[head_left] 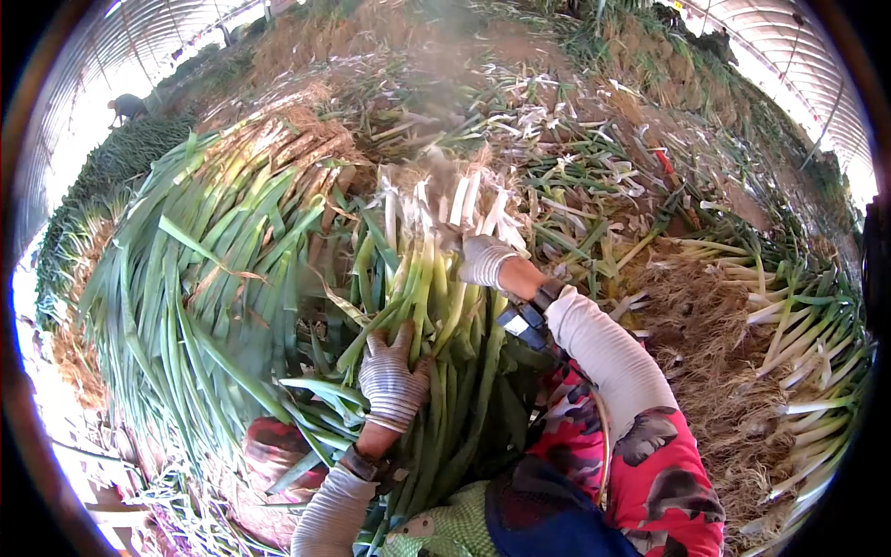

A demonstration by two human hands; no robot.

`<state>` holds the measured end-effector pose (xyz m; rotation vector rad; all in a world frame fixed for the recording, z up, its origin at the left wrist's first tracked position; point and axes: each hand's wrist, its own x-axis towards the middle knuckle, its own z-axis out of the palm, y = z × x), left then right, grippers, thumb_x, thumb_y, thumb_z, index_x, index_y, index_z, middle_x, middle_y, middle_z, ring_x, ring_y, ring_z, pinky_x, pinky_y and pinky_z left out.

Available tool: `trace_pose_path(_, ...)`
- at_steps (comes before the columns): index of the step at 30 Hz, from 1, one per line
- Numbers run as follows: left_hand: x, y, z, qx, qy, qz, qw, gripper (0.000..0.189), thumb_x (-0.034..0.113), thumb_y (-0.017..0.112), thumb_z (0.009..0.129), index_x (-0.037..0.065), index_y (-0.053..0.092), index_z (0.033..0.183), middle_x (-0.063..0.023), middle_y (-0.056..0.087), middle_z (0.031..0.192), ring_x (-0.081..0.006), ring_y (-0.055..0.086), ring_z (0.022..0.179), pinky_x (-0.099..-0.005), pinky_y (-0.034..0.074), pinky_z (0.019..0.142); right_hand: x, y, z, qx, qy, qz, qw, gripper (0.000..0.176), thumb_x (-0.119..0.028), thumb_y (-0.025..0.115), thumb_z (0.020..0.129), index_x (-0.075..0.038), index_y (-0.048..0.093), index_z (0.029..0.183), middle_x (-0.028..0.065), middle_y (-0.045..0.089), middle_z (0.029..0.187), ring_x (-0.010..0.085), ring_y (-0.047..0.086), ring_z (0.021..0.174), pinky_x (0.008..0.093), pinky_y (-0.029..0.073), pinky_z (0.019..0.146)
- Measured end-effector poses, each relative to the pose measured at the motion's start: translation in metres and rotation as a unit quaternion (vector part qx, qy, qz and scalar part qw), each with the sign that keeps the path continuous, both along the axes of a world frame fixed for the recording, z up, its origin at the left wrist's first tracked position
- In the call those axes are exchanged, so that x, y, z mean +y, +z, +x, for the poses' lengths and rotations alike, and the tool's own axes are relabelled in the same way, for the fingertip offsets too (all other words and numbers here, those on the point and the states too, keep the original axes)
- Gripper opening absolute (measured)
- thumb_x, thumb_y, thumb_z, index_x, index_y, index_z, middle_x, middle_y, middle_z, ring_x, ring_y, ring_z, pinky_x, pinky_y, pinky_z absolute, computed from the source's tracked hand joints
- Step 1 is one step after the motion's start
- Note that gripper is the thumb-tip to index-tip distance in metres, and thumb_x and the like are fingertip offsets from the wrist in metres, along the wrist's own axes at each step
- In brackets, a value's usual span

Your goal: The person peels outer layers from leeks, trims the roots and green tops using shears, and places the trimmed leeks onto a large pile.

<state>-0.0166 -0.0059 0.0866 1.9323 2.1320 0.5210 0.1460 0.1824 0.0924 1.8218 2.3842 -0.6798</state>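
A bunch of green onions (425, 278) lies in front of me, white root ends pointing away and green leaves running toward my lap. My left hand (394, 376), in a striped grey glove, rests on the leaves with its fingers apart. My right hand (487, 260), also gloved, is at the white stems near the root ends; its fingertips are blurred, and what they grip cannot be made out. A large pile of leafy onions (213, 251) lies left of the bunch.
On the right, a curved row of onions (798, 371) lies with its brown roots (696, 343) inward. Loose peelings and leaves (575, 176) litter the ground ahead. A person (127, 108) bends far off at the upper left. A red object (665, 162) lies among the scraps.
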Motion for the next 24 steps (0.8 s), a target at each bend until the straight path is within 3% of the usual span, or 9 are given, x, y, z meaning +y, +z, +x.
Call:
trace_pose_path(4,-0.001,-0.005,0.009,0.082,-0.022,0.020,0.996,0.056,0.030,0.067,0.070,0.013,0.053,0.122,-0.0232,0.043,0.125,-0.0421,0.051,0.102,-0.0476,0.045,0.083,-0.035,0.021,0.026,0.103,-0.083,-0.063,0.989,0.048,-0.008,0.056,0.075,0.004,0.048,0.121,0.0200,0.062,0.082,0.0289,0.062,0.074,0.0368,0.052,0.068)
trace_pose_path(8,-0.013,-0.003,0.033,0.182,-0.105,0.134,0.969,0.049,0.022,0.065,0.069,0.007,0.052,0.114,-0.0187,0.044,0.123,-0.0408,0.049,0.101,-0.0499,0.043,0.084,-0.102,0.051,0.045,0.118,-0.010,-0.106,0.987,0.048,-0.014,0.060,0.076,0.001,0.044,0.119,0.0183,0.060,0.076,0.0292,0.059,0.067,0.0394,0.050,0.064)
trace_pose_path(11,-0.014,0.004,0.049,0.115,-0.116,0.029,0.986,0.043,0.010,0.062,0.067,0.006,0.054,0.109,-0.0189,0.052,0.110,-0.0400,0.051,0.099,-0.0451,0.044,0.085,-0.133,0.055,0.065,0.107,-0.036,-0.018,0.993,0.043,-0.018,0.063,0.074,0.003,0.046,0.107,0.0209,0.060,0.077,0.0352,0.060,0.071,0.0430,0.049,0.068)
trace_pose_path(13,-0.017,0.003,0.060,0.078,-0.113,0.021,0.990,0.045,0.005,0.062,0.064,0.005,0.053,0.108,-0.0177,0.057,0.102,-0.0388,0.053,0.096,-0.0429,0.045,0.085,-0.155,0.041,0.073,0.076,0.058,-0.012,0.995,0.042,-0.019,0.064,0.073,0.003,0.045,0.104,0.0225,0.059,0.077,0.0381,0.060,0.072,0.0441,0.048,0.067)
trace_pose_path(16,-0.020,0.003,0.070,0.069,-0.152,-0.027,0.986,0.045,0.006,0.064,0.065,0.004,0.052,0.109,-0.0169,0.056,0.104,-0.0354,0.055,0.094,-0.0415,0.049,0.078,-0.182,0.033,0.077,0.065,0.102,0.010,0.993,0.040,-0.020,0.064,0.071,0.003,0.045,0.097,0.0242,0.058,0.075,0.0410,0.060,0.073,0.0453,0.047,0.067)
trace_pose_path(18,-0.029,-0.014,0.092,0.134,-0.107,-0.106,0.979,0.039,0.011,0.063,0.071,0.007,0.054,0.109,-0.0165,0.058,0.103,-0.0303,0.059,0.093,-0.0384,0.052,0.071,-0.196,0.046,0.074,0.054,0.106,-0.019,0.993,0.040,-0.020,0.064,0.070,0.003,0.045,0.097,0.0242,0.059,0.076,0.0404,0.060,0.074,0.0450,0.048,0.068)
trace_pose_path(20,-0.035,-0.013,0.098,0.101,-0.143,-0.171,0.970,0.039,0.012,0.063,0.072,0.007,0.055,0.110,-0.0163,0.060,0.100,-0.0330,0.060,0.091,-0.0419,0.051,0.075,-0.199,0.052,0.067,0.038,0.128,-0.046,0.990,0.038,-0.019,0.062,0.069,0.004,0.046,0.095,0.0237,0.059,0.075,0.0400,0.060,0.075,0.0449,0.048,0.068)
trace_pose_path(23,-0.042,-0.020,0.077,0.017,-0.234,0.032,0.972,0.040,0.014,0.063,0.072,0.007,0.055,0.110,-0.0145,0.063,0.098,-0.0332,0.061,0.091,-0.0434,0.050,0.078,-0.183,0.057,0.063,0.038,0.118,-0.031,0.992,0.037,-0.017,0.060,0.068,0.004,0.049,0.096,0.0233,0.059,0.074,0.0397,0.060,0.074,0.0446,0.048,0.067)
trace_pose_path(24,-0.041,-0.009,0.068,0.003,-0.245,-0.009,0.969,0.037,0.013,0.060,0.073,0.006,0.056,0.109,-0.0165,0.063,0.096,-0.0351,0.061,0.090,-0.0436,0.050,0.077,-0.182,0.059,0.061,0.044,0.126,-0.036,0.990,0.036,-0.017,0.060,0.067,0.003,0.050,0.095,0.0235,0.059,0.075,0.0394,0.060,0.074,0.0444,0.048,0.067)
